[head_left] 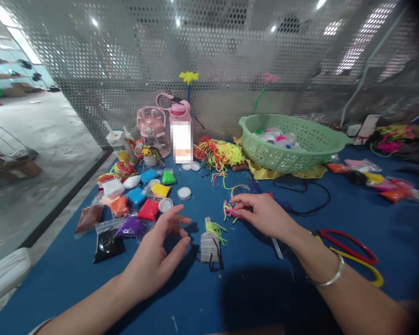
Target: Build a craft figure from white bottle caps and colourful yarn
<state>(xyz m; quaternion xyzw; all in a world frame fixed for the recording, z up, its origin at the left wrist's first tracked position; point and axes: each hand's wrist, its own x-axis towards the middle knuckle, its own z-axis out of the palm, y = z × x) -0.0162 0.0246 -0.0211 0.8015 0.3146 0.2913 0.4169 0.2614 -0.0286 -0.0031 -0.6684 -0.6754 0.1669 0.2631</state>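
Observation:
My left hand (169, 244) hovers over the table with its fingers apart and nothing in them. Just right of it lies a small clear ribbed plastic bottle (210, 246), with yellow-green yarn (215, 229) at its top and black cord (214, 261) about its lower part. My right hand (256, 211) pinches a little bunch of pink and yellow-green yarn strands (229, 211); its fingertips partly cover them. Behind that hand is a roll of tape (240, 190). White round caps (185, 193) lie farther back, beyond my left hand.
Bags of coloured clay (120, 206) crowd the left side. A green basket (289, 160) of small items stands at the back right, beside a yarn heap (226, 154). Large scissors (356, 253) lie near my right forearm. Pink bottles (179, 111) stand before a perforated metal panel (216, 56).

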